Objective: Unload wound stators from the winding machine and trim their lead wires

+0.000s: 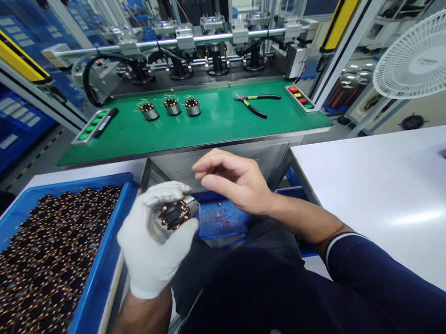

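Note:
My left hand (151,238), in a white glove, is closed around a motor stator (176,213) with copper windings and a silvery metal shell. The stator lies tilted between thumb and fingers, its wound end facing me. Just to its right hovers my bare right hand (235,181), fingers loosely curved and thumb apart from them, with nothing visible in between. Farther off, three similar stators (172,106) stand on the green work mat (220,129), thin wire ends sticking up. Cutting pliers (256,101) with black and yellow handles lie on that mat to the right.
At left, a blue tray (90,293) is packed with many stators. A blue bin (222,220) with wire scraps sits below my hands. Button panels (300,99) flank the mat, and a machine fixture (214,40) spans its back. A white fan (425,61) stands at right.

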### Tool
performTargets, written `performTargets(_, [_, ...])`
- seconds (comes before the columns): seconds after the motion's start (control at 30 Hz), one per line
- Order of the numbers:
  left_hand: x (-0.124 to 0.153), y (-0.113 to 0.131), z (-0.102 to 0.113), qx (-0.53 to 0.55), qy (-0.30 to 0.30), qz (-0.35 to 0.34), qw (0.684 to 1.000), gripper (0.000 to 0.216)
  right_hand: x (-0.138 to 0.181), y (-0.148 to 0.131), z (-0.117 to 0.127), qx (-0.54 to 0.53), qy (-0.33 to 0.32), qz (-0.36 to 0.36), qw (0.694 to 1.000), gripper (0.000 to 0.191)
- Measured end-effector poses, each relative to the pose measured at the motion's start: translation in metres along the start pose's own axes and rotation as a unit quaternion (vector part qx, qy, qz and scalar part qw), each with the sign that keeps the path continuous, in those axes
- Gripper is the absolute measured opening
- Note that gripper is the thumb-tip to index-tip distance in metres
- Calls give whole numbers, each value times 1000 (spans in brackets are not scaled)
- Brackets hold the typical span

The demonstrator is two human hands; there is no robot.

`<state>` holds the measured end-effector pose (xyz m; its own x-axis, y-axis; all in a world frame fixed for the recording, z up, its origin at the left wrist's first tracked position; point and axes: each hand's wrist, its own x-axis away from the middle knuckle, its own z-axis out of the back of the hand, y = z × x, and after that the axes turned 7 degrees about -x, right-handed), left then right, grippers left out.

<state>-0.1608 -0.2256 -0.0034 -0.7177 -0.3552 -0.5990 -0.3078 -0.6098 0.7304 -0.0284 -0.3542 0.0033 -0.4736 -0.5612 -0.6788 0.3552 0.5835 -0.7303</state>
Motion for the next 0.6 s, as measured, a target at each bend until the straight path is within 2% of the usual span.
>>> performTargets(0.1, [0, 0, 2, -8, -2, -4, 1000, 35, -3, 2, 1, 14, -65, 14, 998, 13])
performTargets(0.27, [3, 0, 1, 13, 2, 4, 1000, 36, 13, -2, -11, 109, 18, 124, 986, 9])
performTargets(0.4, [7, 6, -1, 36, 13, 2, 999, 42, 29, -5, -16, 193, 1, 264, 945, 5])
performTargets(0.43, [6, 7, 0, 38, 13, -6, 999, 43, 28, -6, -14, 197, -6, 271, 942, 5])
performTargets(0.5, [4, 9, 4, 45, 6, -7, 999, 39, 22, -9, -7, 183, -31, 228, 956, 8])
performTargets(0.6, [-1, 8, 9, 79, -49, 72, 993, 31, -1, -13, 9, 123, -143, 132, 973, 28])
